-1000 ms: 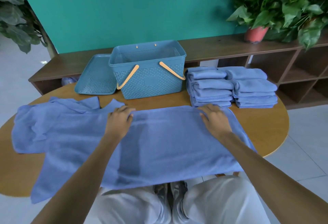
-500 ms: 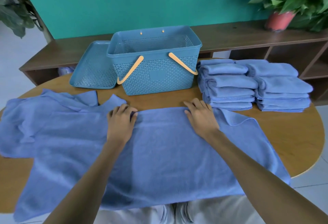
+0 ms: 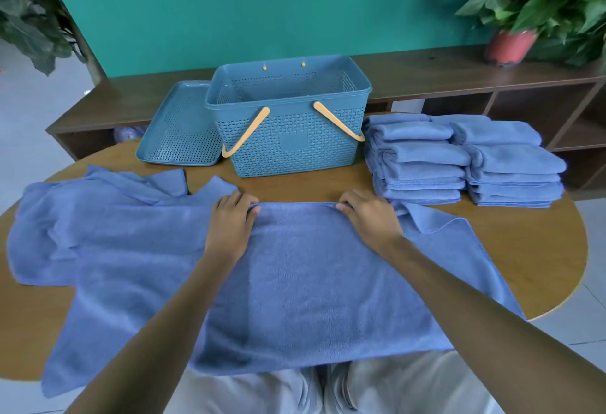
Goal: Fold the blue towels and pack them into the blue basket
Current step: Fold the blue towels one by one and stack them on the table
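The blue towel [image 3: 311,282], pinched along its far edge by left hand [image 3: 231,223] and right hand [image 3: 369,216], should fold best if that edge is drawn evenly toward the near edge.

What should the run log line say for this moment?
step: folding | left hand: pinches far edge of spread towel | right hand: same edge | basket: no towels visible inside | folded stacks: right of basket
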